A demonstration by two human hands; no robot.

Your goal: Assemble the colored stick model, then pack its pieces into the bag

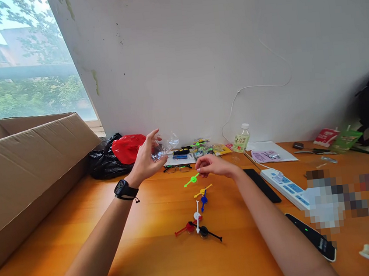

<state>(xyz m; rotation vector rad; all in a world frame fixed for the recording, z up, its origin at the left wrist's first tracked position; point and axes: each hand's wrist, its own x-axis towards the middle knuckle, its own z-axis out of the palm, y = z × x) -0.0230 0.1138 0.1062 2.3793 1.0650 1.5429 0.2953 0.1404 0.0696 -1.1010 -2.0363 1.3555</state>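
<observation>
My right hand [214, 165] pinches one end of a bright green arrow spinner [193, 179] above the wooden table. Beyond the table's middle, my left hand [145, 160] is raised with thumb and fingers spread. Clear plastic film [169, 145] shows just past those fingers; whether it touches them I cannot tell. Nearer to me lie a yellow arrow spinner [202, 192] and a blue arrow spinner [204, 200], close together. Below them a white arrow spinner [197, 215] overlaps a red arrow spinner [189, 228] and a black arrow spinner [203, 231].
A large cardboard box [35, 158] stands at the left, beside a red bag [128, 148] and a black bag [103, 164]. Eyeglasses [177, 169] and a bottle [241, 139] are near the wall. At right are a power strip [285, 186] and a black device [310, 236].
</observation>
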